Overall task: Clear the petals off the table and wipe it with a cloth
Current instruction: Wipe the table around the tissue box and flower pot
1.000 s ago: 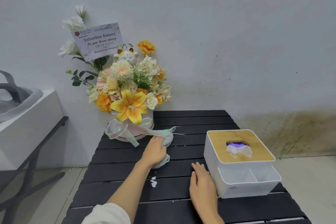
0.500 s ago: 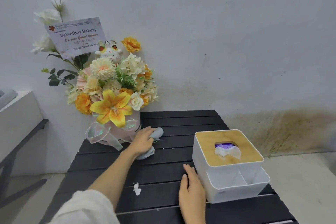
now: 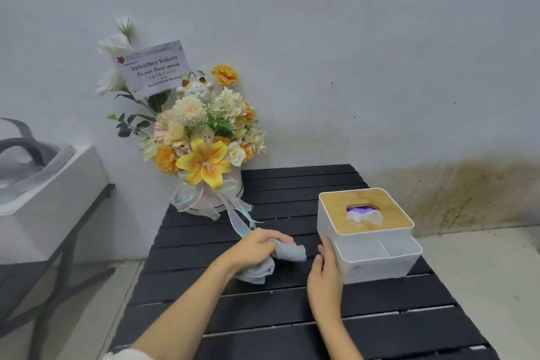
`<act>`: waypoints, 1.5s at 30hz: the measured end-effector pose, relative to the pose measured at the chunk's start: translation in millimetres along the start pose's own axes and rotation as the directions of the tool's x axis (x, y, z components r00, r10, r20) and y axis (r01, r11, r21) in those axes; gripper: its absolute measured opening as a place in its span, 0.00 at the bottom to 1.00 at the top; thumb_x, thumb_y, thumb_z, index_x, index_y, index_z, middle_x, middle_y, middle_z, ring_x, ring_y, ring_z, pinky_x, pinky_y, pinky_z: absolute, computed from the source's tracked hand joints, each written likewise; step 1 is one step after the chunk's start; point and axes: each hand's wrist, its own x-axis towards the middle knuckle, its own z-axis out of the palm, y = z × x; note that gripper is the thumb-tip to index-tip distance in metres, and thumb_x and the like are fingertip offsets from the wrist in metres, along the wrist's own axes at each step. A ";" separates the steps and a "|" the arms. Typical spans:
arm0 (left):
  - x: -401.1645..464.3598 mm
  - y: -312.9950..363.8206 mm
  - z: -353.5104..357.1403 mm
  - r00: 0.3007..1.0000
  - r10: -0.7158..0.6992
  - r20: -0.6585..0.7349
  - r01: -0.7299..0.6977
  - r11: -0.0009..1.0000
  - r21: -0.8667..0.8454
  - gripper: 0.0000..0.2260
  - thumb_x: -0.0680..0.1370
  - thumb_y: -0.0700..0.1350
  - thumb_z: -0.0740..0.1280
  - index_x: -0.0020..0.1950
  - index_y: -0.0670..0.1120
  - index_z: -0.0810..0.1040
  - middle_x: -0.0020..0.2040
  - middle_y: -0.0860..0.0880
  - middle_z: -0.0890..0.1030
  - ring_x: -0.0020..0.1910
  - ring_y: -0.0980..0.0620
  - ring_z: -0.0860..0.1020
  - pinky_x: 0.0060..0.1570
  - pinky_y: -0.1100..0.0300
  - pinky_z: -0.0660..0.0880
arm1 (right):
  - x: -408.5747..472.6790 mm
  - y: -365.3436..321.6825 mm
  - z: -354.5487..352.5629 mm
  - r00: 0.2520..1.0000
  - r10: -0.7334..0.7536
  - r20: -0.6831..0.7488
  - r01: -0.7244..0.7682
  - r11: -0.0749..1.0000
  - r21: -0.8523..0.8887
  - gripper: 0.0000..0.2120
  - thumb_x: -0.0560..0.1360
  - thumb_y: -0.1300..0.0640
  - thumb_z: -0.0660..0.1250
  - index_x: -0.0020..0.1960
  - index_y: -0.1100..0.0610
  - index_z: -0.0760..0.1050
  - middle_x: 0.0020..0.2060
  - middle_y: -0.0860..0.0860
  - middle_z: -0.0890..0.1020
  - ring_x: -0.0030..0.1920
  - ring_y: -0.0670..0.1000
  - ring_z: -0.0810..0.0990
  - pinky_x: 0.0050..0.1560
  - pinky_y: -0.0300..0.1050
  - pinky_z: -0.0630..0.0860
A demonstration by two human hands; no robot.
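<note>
Cloth [image 3: 287, 253] rests on black slatted table [image 3: 292, 316] before stained wall [image 3: 438, 190].

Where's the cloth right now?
In the head view, the cloth is bunched in the left hand on the black table, just left of the tissue box.

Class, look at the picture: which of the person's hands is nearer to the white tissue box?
Right. The right hand lies flat against the tissue box at its near-left side. The left hand grips the cloth further left, apart from it.
</note>
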 end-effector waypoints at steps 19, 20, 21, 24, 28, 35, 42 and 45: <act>-53.6 -13.4 43.6 0.911 -0.013 -0.413 0.153 0.939 0.308 0.17 0.67 0.34 0.63 0.54 0.48 0.72 0.53 0.50 0.73 0.55 0.49 0.71 0.55 0.55 0.71 | -21.4 19.8 14.0 1.000 -0.009 -0.024 0.005 0.982 -0.191 0.18 0.80 0.59 0.54 0.70 0.52 0.65 0.61 0.48 0.79 0.71 0.57 0.66 0.67 0.52 0.66; -54.0 -7.5 55.3 0.924 -0.037 -0.380 0.152 0.948 0.279 0.19 0.70 0.34 0.61 0.60 0.47 0.73 0.57 0.49 0.73 0.58 0.48 0.71 0.58 0.55 0.70 | -23.5 19.9 12.5 0.999 -0.003 -0.033 -0.002 0.986 -0.165 0.18 0.79 0.61 0.57 0.69 0.53 0.67 0.60 0.48 0.80 0.67 0.58 0.71 0.63 0.50 0.68; -55.5 -2.3 63.0 0.929 -0.068 -0.363 0.163 0.957 0.239 0.20 0.73 0.35 0.59 0.64 0.47 0.72 0.61 0.48 0.73 0.61 0.47 0.71 0.61 0.55 0.69 | -25.7 19.0 10.5 0.999 -0.001 -0.042 -0.005 0.990 -0.140 0.19 0.77 0.63 0.59 0.67 0.53 0.68 0.57 0.49 0.81 0.63 0.59 0.74 0.59 0.47 0.69; -68.2 -1.1 54.4 0.895 -0.167 -0.413 0.212 0.975 0.064 0.20 0.77 0.36 0.53 0.67 0.47 0.73 0.66 0.47 0.75 0.65 0.48 0.72 0.64 0.59 0.67 | -35.1 13.7 2.2 0.999 0.013 -0.046 -0.018 0.994 -0.106 0.19 0.74 0.69 0.60 0.63 0.57 0.72 0.53 0.49 0.83 0.52 0.52 0.78 0.51 0.38 0.65; -112.7 -34.1 -8.2 0.645 -0.376 -0.666 0.392 0.910 -0.135 0.18 0.79 0.40 0.53 0.64 0.48 0.76 0.60 0.46 0.79 0.57 0.46 0.76 0.58 0.56 0.70 | -40.7 8.0 -5.3 0.998 0.030 -0.049 -0.034 0.997 -0.074 0.17 0.75 0.69 0.58 0.61 0.57 0.74 0.51 0.48 0.84 0.45 0.51 0.78 0.58 0.48 0.73; -127.4 -51.5 -5.9 0.644 -0.221 -0.732 0.432 0.895 0.109 0.11 0.71 0.33 0.56 0.44 0.47 0.70 0.46 0.46 0.74 0.46 0.46 0.72 0.45 0.55 0.69 | -38.8 7.6 -2.1 0.997 0.053 -0.060 -0.057 0.997 -0.056 0.16 0.76 0.68 0.56 0.59 0.57 0.75 0.48 0.44 0.84 0.46 0.49 0.76 0.53 0.39 0.67; -78.5 -8.2 89.6 0.819 -0.077 -0.569 0.203 0.966 0.161 0.07 0.74 0.42 0.55 0.49 0.47 0.70 0.49 0.53 0.70 0.48 0.54 0.69 0.48 0.60 0.69 | -42.2 2.7 -22.3 0.999 0.039 0.017 -0.039 0.999 0.027 0.16 0.77 0.68 0.56 0.58 0.57 0.76 0.51 0.48 0.83 0.49 0.43 0.75 0.56 0.37 0.69; -73.5 1.9 111.5 0.905 -0.019 -0.426 0.110 0.975 0.191 0.11 0.75 0.45 0.53 0.55 0.50 0.71 0.52 0.53 0.71 0.52 0.56 0.67 0.55 0.56 0.71 | -58.4 -1.2 -36.4 0.999 -0.019 -0.049 0.020 1.000 0.020 0.15 0.77 0.67 0.57 0.57 0.56 0.78 0.52 0.50 0.83 0.51 0.44 0.76 0.57 0.40 0.72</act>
